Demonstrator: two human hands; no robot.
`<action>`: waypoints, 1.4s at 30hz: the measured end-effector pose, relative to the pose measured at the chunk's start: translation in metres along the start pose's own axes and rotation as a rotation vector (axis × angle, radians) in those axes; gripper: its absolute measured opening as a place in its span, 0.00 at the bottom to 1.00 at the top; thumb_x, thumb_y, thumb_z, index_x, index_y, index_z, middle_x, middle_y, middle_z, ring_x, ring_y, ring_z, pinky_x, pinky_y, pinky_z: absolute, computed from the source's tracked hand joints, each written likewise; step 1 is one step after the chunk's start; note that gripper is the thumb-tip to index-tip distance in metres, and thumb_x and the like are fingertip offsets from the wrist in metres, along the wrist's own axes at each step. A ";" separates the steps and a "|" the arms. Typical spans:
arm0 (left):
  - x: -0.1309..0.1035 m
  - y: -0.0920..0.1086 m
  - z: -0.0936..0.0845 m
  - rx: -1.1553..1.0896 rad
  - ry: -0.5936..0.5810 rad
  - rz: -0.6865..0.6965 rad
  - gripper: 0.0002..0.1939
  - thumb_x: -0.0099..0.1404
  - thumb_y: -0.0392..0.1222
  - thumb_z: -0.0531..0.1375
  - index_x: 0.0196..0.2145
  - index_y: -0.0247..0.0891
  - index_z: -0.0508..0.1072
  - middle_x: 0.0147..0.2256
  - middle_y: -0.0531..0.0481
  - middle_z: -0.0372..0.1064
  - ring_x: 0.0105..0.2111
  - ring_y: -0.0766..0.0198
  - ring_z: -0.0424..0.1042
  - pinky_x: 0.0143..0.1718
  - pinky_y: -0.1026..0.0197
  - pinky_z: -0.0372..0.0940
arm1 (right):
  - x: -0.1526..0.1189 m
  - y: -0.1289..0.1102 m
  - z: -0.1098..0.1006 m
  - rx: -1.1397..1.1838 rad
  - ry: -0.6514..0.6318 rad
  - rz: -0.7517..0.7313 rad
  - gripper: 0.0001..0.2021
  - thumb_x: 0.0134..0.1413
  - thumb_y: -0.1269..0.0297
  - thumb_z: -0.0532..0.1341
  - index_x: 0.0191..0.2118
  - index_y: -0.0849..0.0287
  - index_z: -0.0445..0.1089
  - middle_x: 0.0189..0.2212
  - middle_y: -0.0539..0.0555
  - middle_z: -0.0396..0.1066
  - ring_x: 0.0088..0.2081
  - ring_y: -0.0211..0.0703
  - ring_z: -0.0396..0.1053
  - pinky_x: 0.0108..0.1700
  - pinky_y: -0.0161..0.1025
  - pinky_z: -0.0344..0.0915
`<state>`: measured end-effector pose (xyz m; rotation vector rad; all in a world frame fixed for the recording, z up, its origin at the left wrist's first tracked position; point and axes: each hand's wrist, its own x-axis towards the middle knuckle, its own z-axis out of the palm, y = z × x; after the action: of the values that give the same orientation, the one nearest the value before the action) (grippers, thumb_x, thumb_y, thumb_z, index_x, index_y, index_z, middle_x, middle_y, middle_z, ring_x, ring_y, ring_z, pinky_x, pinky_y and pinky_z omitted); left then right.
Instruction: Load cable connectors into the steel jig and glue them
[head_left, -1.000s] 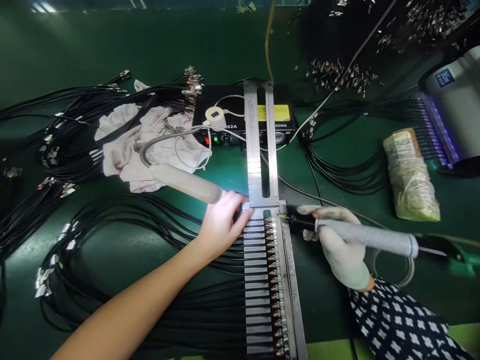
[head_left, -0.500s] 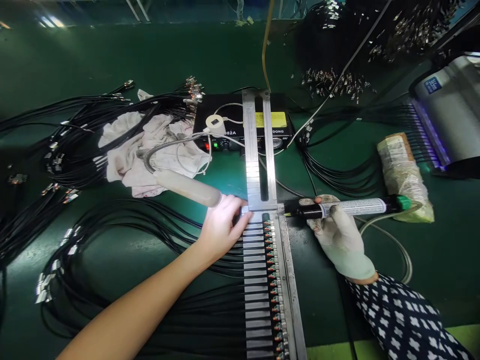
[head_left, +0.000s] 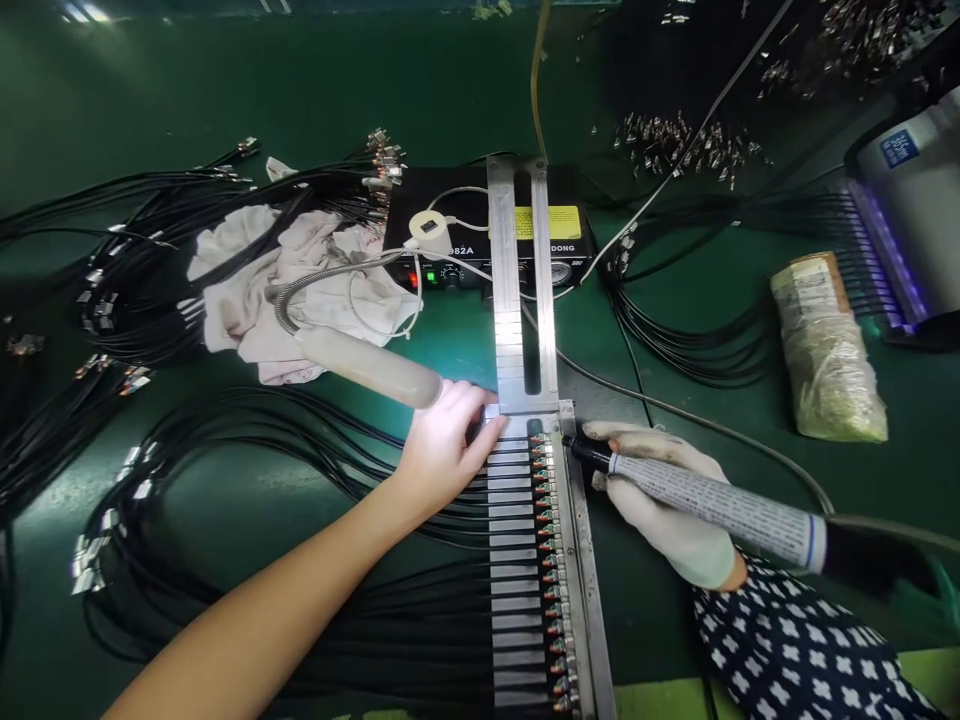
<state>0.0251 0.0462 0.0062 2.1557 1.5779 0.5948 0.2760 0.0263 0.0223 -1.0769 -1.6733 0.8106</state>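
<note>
My bare left hand (head_left: pixel 450 430) grips the left edge of the long metal jig (head_left: pixel 517 500), thumb and fingers closed near its crossbar. Black cables run from the left into slots along the jig. Their small connector ends, with green and orange parts, form a row (head_left: pixel 551 560) on its right side. My right hand (head_left: pixel 667 490), in a white glove with bare fingertips, is closed around a glue dispensing syringe (head_left: pixel 712 500) with a printed white label. Its black nozzle points left, the tip close to the uppermost connectors. A pale lamp head (head_left: pixel 367 365) shines just above my left hand.
A black dispenser controller (head_left: pixel 465 260) stands behind the jig's slotted upper arm. White cloths (head_left: pixel 300 280) and cable bundles (head_left: pixel 112 300) lie left. At right are a wrapped block (head_left: pixel 832 350) and a grey lamp unit (head_left: pixel 922 210) glowing purple. A hose (head_left: pixel 697 415) crosses the table.
The syringe has swung so its rear end points down and right, nearer the camera; its tip has moved slightly down to the connectors. My left hand keeps its hold. The view has shifted slightly.
</note>
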 end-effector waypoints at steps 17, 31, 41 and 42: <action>0.001 0.000 0.000 0.012 -0.003 -0.002 0.07 0.71 0.45 0.54 0.39 0.40 0.68 0.31 0.51 0.64 0.34 0.59 0.63 0.38 0.58 0.58 | 0.001 -0.004 0.002 -0.226 -0.074 -0.123 0.12 0.49 0.68 0.69 0.41 0.54 0.72 0.42 0.55 0.80 0.41 0.48 0.79 0.44 0.45 0.78; 0.000 -0.001 0.000 0.009 0.005 0.007 0.08 0.70 0.45 0.55 0.38 0.39 0.69 0.30 0.52 0.64 0.34 0.60 0.62 0.38 0.58 0.56 | 0.003 -0.009 0.002 -0.244 -0.078 -0.158 0.10 0.49 0.68 0.69 0.39 0.53 0.72 0.40 0.54 0.80 0.38 0.48 0.80 0.40 0.44 0.80; 0.001 0.000 0.000 0.003 0.005 0.013 0.07 0.70 0.45 0.55 0.38 0.39 0.68 0.30 0.52 0.64 0.33 0.60 0.63 0.38 0.57 0.56 | 0.004 -0.009 0.002 -0.233 -0.074 -0.175 0.11 0.48 0.69 0.68 0.39 0.53 0.72 0.39 0.54 0.80 0.38 0.48 0.80 0.40 0.44 0.79; 0.001 0.000 0.000 0.002 0.005 0.012 0.07 0.70 0.45 0.55 0.38 0.39 0.68 0.30 0.52 0.64 0.33 0.60 0.63 0.38 0.57 0.56 | 0.003 -0.009 0.001 -0.235 -0.073 -0.173 0.11 0.48 0.69 0.68 0.39 0.53 0.72 0.39 0.54 0.80 0.38 0.48 0.80 0.41 0.43 0.79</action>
<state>0.0252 0.0469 0.0059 2.1682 1.5693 0.6034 0.2717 0.0259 0.0305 -1.0522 -1.9299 0.5572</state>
